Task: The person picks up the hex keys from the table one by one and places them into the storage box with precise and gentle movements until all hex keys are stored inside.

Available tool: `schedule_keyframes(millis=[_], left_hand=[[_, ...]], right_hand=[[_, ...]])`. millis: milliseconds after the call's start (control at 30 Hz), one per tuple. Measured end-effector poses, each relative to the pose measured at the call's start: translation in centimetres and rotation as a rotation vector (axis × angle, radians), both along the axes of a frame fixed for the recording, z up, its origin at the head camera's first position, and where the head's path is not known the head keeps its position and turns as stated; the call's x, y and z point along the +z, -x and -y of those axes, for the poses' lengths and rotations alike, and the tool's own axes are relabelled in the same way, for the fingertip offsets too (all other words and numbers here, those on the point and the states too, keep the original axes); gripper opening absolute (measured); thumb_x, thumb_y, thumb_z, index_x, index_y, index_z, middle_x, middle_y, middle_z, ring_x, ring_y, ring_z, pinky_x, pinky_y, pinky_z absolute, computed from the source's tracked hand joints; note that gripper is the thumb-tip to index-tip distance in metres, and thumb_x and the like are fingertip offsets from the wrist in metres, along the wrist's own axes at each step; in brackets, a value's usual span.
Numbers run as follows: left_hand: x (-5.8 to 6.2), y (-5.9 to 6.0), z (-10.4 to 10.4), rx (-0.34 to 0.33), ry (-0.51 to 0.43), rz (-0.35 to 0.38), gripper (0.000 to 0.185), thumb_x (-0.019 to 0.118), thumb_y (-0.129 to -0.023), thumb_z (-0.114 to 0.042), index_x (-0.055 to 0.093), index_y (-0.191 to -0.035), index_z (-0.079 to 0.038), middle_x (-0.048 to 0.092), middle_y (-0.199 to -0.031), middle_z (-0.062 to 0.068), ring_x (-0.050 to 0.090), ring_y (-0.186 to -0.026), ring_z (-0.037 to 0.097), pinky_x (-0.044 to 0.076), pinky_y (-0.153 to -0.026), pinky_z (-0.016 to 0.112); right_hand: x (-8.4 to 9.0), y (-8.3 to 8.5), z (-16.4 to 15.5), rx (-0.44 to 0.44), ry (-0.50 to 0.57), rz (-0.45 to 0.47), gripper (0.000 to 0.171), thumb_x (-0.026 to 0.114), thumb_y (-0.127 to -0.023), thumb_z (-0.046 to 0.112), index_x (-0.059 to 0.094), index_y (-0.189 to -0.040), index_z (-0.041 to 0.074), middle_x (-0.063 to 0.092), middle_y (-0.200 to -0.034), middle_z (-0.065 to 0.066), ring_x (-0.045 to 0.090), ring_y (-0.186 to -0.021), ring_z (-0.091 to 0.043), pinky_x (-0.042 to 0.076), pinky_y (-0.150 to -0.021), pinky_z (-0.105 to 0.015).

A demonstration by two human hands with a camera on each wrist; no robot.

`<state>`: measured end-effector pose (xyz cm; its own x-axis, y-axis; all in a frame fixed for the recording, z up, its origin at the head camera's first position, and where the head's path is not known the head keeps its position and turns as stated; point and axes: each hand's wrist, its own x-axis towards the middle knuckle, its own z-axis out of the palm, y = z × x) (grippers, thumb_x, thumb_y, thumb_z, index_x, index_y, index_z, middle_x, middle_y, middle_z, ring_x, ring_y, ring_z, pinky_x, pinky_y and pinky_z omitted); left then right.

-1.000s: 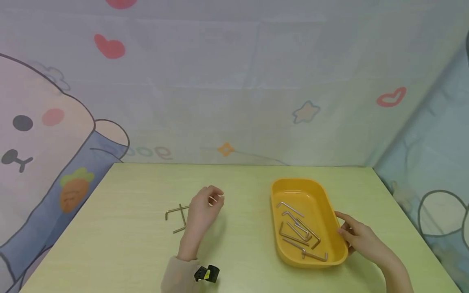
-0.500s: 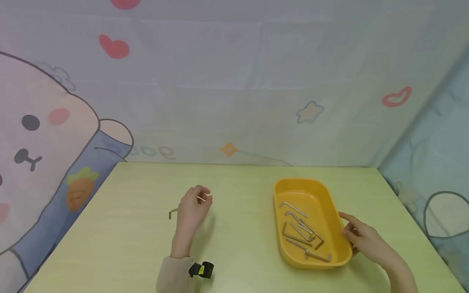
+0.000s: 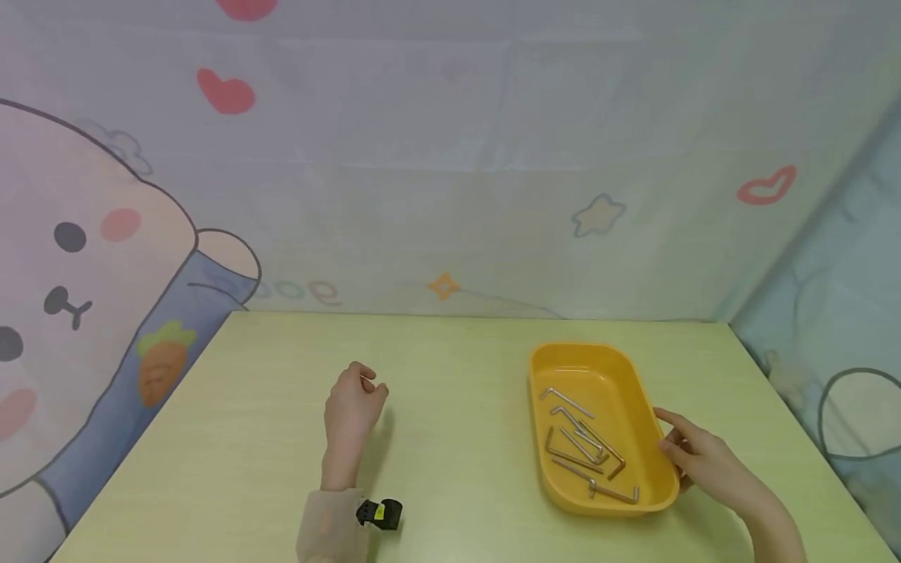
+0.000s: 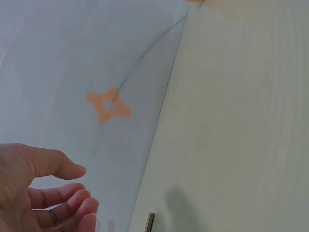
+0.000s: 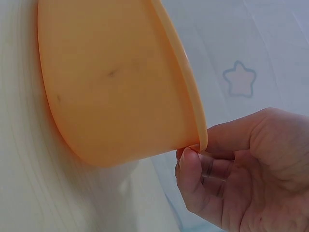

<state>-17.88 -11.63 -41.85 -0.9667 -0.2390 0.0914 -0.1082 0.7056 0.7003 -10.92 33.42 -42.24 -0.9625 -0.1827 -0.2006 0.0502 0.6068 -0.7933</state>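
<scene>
The left hand [image 3: 349, 407] hovered low over the tabletop [image 3: 450, 367], left of centre, with its fingers curled in toward the palm. A short bit of metal showed at its fingertips in the head view, most likely a hex key [image 3: 367, 381], though the hand hid the rest of it. In the left wrist view the fingers [image 4: 63, 203] were loosely bent, and 1 metal tip [image 4: 150, 222] poked in at the bottom edge above the pale wood. Whether the hand truly pinched the key, I could not tell for sure; the curl of the fingers suggested it did.

The right hand [image 3: 700, 461] held the tray [image 3: 655, 457] by its right rim. The right wrist view showed the thumb [image 5: 231, 135] over the lip and the bent fingers [image 5: 193, 179] under the outer wall [image 5: 116, 82], so the grip was on the edge itself.

The tray sat on the right half of the tabletop, well apart from the left hand. Several keys [image 3: 580, 450] lay loose in it, crossing each other, mostly toward its near end.

A small black clip [image 3: 378, 514] sat at the left sleeve [image 3: 325, 532].
</scene>
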Motion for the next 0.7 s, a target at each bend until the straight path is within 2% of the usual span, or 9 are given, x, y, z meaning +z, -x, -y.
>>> schedule_keyframes(millis=[233,400,700], left_hand=[[-0.6,0.0,0.8,0.033,0.010,0.066,0.029,0.059,-0.084,-0.014,0.058,-0.107,0.002,0.059,-0.092,0.015,0.055,-0.066,0.023,0.038,-0.053,0.028],[-1.1,0.1,1.4,0.044,0.013,0.098,0.030,0.061,-0.086,-0.015,0.057,-0.109,0.004,0.058,-0.095,0.017,0.056,-0.068,0.024,0.039,-0.053,0.028],[-2.0,0.0,2.2,0.054,0.015,0.174,0.032,0.057,-0.084,-0.013,0.053,-0.108,0.006,0.055,-0.099,0.022,0.052,-0.076,0.030,0.042,-0.061,0.036]], right_hand=[[0.0,-0.1,-0.1,0.001,-0.007,0.000,0.054,0.045,-0.099,0.008,0.024,-0.146,-0.008,0.051,-0.093,-0.014,0.058,-0.064,-0.012,0.055,-0.057,-0.030],[0.0,-0.1,-0.2,-0.001,-0.012,-0.003,0.054,0.045,-0.099,0.007,0.023,-0.146,-0.008,0.051,-0.093,-0.014,0.058,-0.064,-0.011,0.055,-0.057,-0.030],[0.0,0.0,-0.1,-0.003,-0.019,0.013,0.054,0.045,-0.100,0.008,0.023,-0.147,-0.008,0.051,-0.093,-0.014,0.057,-0.064,-0.012,0.054,-0.057,-0.029]])
